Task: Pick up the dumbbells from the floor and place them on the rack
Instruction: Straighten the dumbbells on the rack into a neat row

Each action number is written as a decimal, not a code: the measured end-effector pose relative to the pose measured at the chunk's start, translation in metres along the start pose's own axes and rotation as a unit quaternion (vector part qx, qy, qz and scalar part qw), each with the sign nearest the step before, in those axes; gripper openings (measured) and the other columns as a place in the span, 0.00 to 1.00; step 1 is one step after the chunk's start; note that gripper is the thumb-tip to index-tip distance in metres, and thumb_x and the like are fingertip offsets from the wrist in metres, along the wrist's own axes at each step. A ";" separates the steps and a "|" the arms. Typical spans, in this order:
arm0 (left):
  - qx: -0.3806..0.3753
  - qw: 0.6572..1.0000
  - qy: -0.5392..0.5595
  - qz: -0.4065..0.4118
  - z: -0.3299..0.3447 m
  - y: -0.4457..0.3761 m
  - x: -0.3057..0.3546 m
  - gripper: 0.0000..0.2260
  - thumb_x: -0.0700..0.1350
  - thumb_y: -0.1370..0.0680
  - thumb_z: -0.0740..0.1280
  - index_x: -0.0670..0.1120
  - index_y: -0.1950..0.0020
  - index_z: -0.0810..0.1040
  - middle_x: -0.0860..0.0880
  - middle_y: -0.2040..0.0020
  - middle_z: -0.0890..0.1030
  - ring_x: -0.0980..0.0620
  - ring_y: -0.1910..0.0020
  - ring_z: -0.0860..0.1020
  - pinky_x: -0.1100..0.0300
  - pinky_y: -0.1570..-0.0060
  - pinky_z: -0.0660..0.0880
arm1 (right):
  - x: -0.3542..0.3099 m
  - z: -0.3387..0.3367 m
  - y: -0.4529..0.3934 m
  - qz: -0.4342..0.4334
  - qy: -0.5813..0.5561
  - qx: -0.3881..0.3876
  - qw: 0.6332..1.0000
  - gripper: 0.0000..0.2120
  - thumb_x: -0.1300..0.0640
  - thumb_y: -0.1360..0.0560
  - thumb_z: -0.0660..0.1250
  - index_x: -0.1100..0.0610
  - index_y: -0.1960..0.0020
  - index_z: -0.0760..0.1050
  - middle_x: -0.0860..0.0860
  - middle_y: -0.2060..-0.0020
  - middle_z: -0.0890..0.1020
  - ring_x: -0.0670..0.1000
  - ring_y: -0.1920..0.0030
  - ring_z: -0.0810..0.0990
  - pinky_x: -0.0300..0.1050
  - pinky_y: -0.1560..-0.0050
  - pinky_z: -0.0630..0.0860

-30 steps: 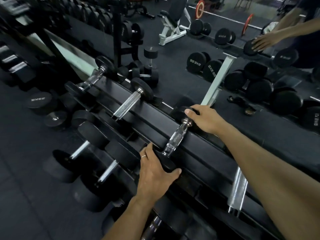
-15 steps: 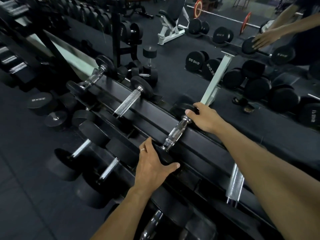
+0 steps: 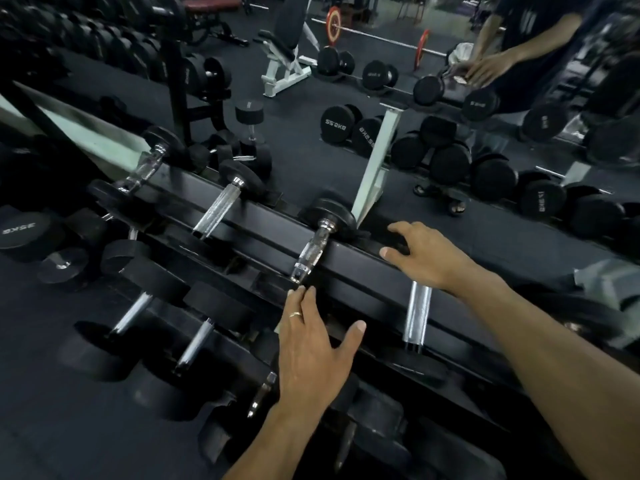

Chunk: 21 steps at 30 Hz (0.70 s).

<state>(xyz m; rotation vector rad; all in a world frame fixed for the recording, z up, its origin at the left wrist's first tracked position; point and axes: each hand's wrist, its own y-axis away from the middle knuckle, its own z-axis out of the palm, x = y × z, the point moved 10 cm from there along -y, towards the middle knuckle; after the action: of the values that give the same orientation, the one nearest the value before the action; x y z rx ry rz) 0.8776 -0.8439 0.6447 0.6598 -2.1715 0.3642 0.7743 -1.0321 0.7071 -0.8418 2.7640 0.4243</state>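
On the long black steel rack [image 3: 349,261], the black rubber-headed dumbbell with a chrome handle [image 3: 313,251] lies across the top rail. My left hand [image 3: 311,348] hovers just below its near end, fingers spread, gripping nothing. Right of the dumbbell, my right hand [image 3: 424,254] spreads open above the rail (whether it touches is unclear).

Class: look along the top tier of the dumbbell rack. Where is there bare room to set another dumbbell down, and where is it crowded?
The top rail shows a bare stretch between the dumbbell just set down and the chrome-handled one to its right; the right hand hovers over it, the left hand lies below. Another gap lies left, toward the next dumbbell. The lower tier is crowded.
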 end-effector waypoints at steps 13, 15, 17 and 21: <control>-0.015 0.985 0.018 -0.169 0.127 0.076 0.034 0.55 0.72 0.36 0.68 0.54 0.23 0.38 0.49 0.21 0.46 0.49 0.22 0.51 0.48 0.27 0.62 | 0.098 -0.007 0.023 -0.021 -0.020 -0.017 0.999 0.29 0.43 0.21 0.61 0.56 0.25 0.62 0.56 0.35 0.73 0.57 0.36 0.73 0.46 0.39 0.68; 0.009 0.982 0.023 -0.187 0.133 0.075 0.034 0.56 0.70 0.36 0.70 0.55 0.23 0.36 0.47 0.21 0.48 0.47 0.23 0.56 0.47 0.31 0.67 | 0.097 -0.002 0.015 -0.032 -0.059 -0.026 0.997 0.25 0.45 0.20 0.62 0.54 0.27 0.65 0.54 0.38 0.76 0.56 0.38 0.75 0.44 0.41 0.69; 0.025 0.983 0.017 -0.182 0.137 0.072 0.033 0.55 0.68 0.35 0.72 0.54 0.23 0.38 0.46 0.21 0.50 0.46 0.25 0.60 0.47 0.33 0.70 | 0.094 0.003 0.007 -0.036 -0.120 -0.026 0.992 0.18 0.48 0.20 0.61 0.51 0.32 0.71 0.51 0.43 0.79 0.53 0.42 0.77 0.43 0.45 0.69; 0.029 0.985 0.032 -0.167 0.141 0.067 0.028 0.52 0.63 0.34 0.74 0.54 0.24 0.41 0.48 0.22 0.50 0.47 0.27 0.64 0.51 0.34 0.72 | 0.094 0.006 -0.006 -0.047 -0.151 -0.016 0.987 0.10 0.50 0.20 0.62 0.47 0.40 0.77 0.49 0.51 0.83 0.52 0.48 0.80 0.44 0.47 0.73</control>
<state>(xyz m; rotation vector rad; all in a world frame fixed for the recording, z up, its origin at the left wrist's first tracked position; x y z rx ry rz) 0.7362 -0.8634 0.5762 1.0119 -1.9514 0.2655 0.7019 -1.0824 0.6728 -0.8342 2.4366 0.5318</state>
